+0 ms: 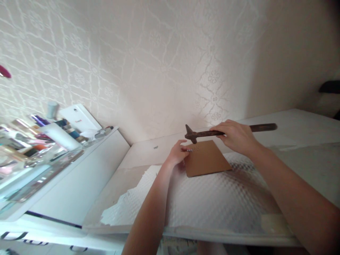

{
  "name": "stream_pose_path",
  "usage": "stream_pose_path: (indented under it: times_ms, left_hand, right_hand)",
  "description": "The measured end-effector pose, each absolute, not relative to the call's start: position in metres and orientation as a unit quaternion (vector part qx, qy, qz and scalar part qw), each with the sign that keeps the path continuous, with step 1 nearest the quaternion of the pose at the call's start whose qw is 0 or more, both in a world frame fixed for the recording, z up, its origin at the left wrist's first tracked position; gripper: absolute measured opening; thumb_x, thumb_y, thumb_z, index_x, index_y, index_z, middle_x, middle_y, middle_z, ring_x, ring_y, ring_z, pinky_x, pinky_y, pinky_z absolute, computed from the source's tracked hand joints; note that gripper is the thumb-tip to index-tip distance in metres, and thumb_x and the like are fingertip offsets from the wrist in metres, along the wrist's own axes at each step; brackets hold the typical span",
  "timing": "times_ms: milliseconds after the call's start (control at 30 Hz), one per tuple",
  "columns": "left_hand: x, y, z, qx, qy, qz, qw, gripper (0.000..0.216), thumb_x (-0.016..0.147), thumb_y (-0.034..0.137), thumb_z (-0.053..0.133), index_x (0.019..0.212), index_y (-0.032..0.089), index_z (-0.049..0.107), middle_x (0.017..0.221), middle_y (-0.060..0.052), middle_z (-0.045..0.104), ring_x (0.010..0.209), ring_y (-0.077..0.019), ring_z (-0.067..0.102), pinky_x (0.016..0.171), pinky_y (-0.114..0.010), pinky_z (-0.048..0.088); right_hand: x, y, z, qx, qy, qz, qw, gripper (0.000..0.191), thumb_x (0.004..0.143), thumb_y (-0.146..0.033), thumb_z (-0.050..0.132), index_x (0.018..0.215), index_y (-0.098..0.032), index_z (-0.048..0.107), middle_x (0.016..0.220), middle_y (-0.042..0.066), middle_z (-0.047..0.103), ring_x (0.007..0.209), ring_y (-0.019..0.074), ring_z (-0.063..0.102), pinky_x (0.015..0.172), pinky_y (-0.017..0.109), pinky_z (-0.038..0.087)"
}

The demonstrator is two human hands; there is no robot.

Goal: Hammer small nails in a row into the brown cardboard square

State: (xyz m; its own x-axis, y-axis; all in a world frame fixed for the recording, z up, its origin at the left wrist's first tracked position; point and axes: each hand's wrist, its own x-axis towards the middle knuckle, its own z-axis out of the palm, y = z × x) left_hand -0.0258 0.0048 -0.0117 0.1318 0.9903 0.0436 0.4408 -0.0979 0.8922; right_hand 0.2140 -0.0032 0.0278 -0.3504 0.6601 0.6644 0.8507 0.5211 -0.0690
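Note:
My right hand (235, 136) is wrapped round the handle of a dark brown hammer (204, 134). The hammer is held nearly level, its head just above the far left part of a flat brown board (208, 161). At the board's left edge, my left hand (176, 153) has its thumb and index finger curled towards each other; what they pinch is too small to make out. Several tiny shiny bits, perhaps nails, show by the fingertips, and small dark marks dot the board near its far edge. Under the board lies a white quilted sheet (202, 202).
A white cabinet (87, 177) stands at the left, its top crowded with bottles, tubes and a white box (79, 118). A patterned wall (164, 71) rises behind the pale table (287, 127). Small dark bits (155, 147) lie on the table near the wall.

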Motion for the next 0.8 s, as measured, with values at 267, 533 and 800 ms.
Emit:
stream_pose_path:
  times_ms: [267,533,800]
  left_hand:
    - [-0.0242,0.0062,-0.0119,0.655,0.545,0.357,0.381,0.048,0.062,-0.006,0.054,0.105,0.017,0.050,0.078,0.000,0.065,0.074,-0.0134,0.062,0.070,-0.025,0.047]
    - [-0.0246,0.0044,-0.0111,0.651,0.556,0.351,0.379,0.049,0.065,-0.002,0.055,0.109,0.018,0.049,0.079,-0.002,0.066,0.074,-0.0135,0.062,0.069,-0.025,0.047]
    - [-0.0248,0.0043,-0.0107,0.651,0.555,0.354,0.379,0.054,0.064,-0.003,0.056,0.113,0.018,0.049,0.083,-0.003,0.068,0.080,-0.0153,0.064,0.076,-0.029,0.048]
  right_hand:
    - [0.2109,-0.0052,0.0290,-0.435,-0.844,-0.108,0.296,0.027,0.081,-0.016,0.050,0.096,-0.028,0.070,0.093,0.000,0.070,0.088,0.0184,0.060,0.067,0.027,0.045]
    - [0.2124,-0.0039,0.0289,-0.453,-0.817,-0.125,0.335,0.029,0.082,-0.016,0.049,0.099,-0.026,0.069,0.095,0.001,0.070,0.091,0.0187,0.060,0.068,0.027,0.044]
    - [0.2176,-0.0006,0.0277,-0.487,-0.817,-0.097,0.292,0.031,0.080,-0.015,0.050,0.100,-0.029,0.069,0.096,0.000,0.069,0.093,0.0205,0.059,0.067,0.029,0.044]
